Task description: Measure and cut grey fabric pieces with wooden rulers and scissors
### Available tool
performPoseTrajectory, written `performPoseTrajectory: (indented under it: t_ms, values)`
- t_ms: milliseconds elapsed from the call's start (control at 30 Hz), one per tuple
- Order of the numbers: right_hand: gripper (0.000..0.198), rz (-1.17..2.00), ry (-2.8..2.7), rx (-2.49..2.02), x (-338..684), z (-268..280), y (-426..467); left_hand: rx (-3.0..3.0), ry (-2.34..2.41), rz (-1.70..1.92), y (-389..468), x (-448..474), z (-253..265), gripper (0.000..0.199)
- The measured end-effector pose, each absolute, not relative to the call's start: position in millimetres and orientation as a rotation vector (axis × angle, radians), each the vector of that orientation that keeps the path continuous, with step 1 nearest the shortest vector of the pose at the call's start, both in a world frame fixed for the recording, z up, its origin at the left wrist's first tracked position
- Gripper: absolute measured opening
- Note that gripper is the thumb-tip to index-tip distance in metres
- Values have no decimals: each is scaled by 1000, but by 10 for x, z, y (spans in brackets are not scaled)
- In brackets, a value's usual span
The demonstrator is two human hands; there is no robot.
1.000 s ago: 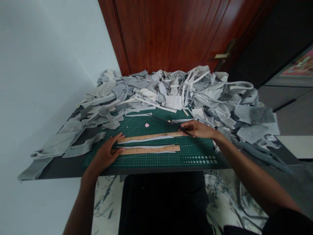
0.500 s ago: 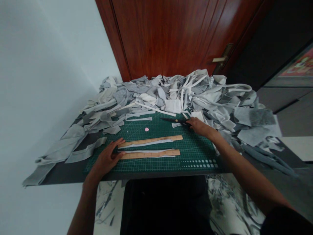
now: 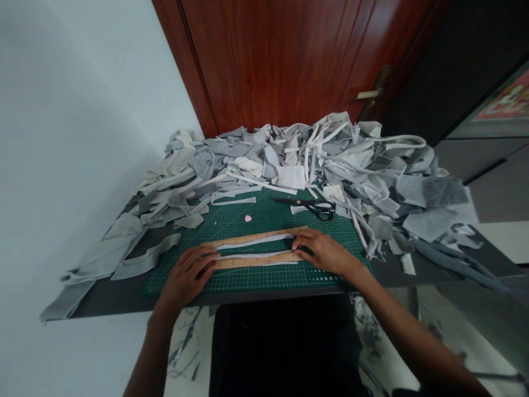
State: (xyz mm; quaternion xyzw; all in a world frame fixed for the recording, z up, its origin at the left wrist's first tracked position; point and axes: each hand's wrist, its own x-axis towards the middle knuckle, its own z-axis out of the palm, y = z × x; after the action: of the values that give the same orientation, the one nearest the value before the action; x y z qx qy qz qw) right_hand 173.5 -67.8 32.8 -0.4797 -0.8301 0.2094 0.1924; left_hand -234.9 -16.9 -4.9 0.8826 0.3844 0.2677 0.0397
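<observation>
Green mat (image 3: 264, 280): wooden rulers (image 3: 256, 260) between left hand (image 3: 188, 275) and right hand (image 3: 323, 253), touching both; cannot tell if gripping.

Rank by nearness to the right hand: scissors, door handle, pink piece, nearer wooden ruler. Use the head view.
1. Nearer wooden ruler: right end at the right hand.
2. Scissors: on the mat, beyond the hand.
3. Pink piece: farther left.
4. Door handle: beyond the fabric pile.

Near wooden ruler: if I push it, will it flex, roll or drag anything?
The near ruler is probably stiff: it looks wooden, its lower edge straight. Lying flat, it seems unlikely to roll. Pale fabric showing along its upper edge might drag along.
</observation>
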Motion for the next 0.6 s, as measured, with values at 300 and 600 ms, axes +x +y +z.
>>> performPoseTrajectory:
  t_ms: [300, 600]
  values:
    - [19, 509, -2202, -1364, 1654, 70, -852, 2761, 949, 595, -399, -1634, -42, 33]
    - [20, 441, -2260, -1440, 1508, 165, -895, 2729, 999, 674, -353, -1537, -89, 31]
